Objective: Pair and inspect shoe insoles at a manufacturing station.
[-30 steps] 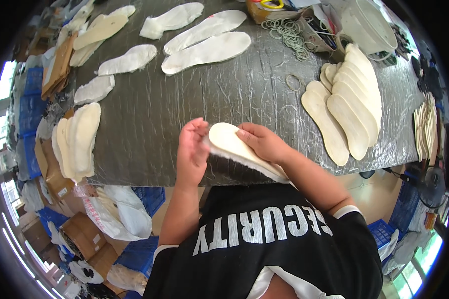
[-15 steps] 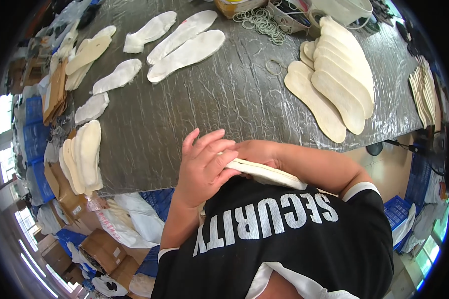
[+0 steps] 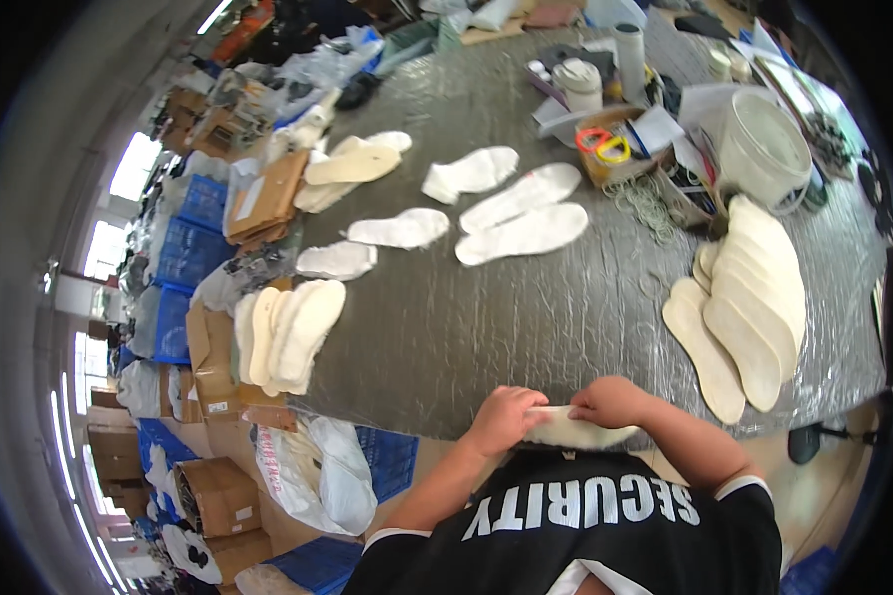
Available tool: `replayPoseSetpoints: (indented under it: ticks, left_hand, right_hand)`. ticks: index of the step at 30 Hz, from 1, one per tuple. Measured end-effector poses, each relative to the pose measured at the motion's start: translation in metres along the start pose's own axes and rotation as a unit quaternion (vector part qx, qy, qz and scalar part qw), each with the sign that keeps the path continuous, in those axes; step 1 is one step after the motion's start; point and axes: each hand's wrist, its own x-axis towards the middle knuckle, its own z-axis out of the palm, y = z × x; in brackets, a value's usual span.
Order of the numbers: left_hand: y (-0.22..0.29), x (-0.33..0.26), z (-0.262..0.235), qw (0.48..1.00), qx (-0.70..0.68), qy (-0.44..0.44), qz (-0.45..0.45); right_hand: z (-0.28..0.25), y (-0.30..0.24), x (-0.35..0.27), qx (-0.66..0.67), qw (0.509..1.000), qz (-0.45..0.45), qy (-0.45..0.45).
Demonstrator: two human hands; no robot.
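Close to my body, at the table's near edge, a cream fleecy insole lies crosswise between my hands. My left hand pinches its left end, with the fingers closed. My right hand grips the upper edge near the middle, thumb and fingers pressed together. Whether it is one insole or more layers I cannot tell. To the right, a fanned stack of cream insoles rests on the table. White fleecy insoles lie singly beyond my hands, and a small pile sits at the left edge.
The dark table is covered in crinkled plastic film. At the far right stand a white bucket, a box with scissors and a heap of rubber bands. Cartons and blue crates fill the left side.
My view has swung, showing more of the table's far side. My left hand, spread over the insole before, now pinches its end. My right hand has come up onto its top edge.
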Motion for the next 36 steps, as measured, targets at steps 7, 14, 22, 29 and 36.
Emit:
replayPoseSetpoints:
  ticks: [7, 14, 22, 29, 36]
  left_hand:
    - [-0.048, 0.009, 0.000, 0.986, 0.105, 0.011, -0.132]
    - [-0.053, 0.000, 0.020, 0.969, 0.244, -0.007, 0.021]
    - [-0.067, 0.000, 0.023, 0.965, 0.256, -0.024, -0.042]
    - [-0.071, -0.002, 0.024, 0.965, 0.258, -0.007, -0.039]
    - [-0.088, -0.011, 0.021, 0.978, 0.203, 0.038, 0.022]
  right_hand:
    - [0.033, -0.001, 0.050, -0.195, 0.930, -0.081, 0.299]
    - [0.058, 0.023, 0.053, -0.301, 0.911, -0.040, 0.280]
    - [0.045, 0.022, 0.045, -0.271, 0.932, 0.029, 0.240]
    - [0.066, 0.049, 0.041, -0.323, 0.867, 0.092, 0.367]
    - [0.065, 0.058, 0.021, -0.208, 0.914, 0.056, 0.344]
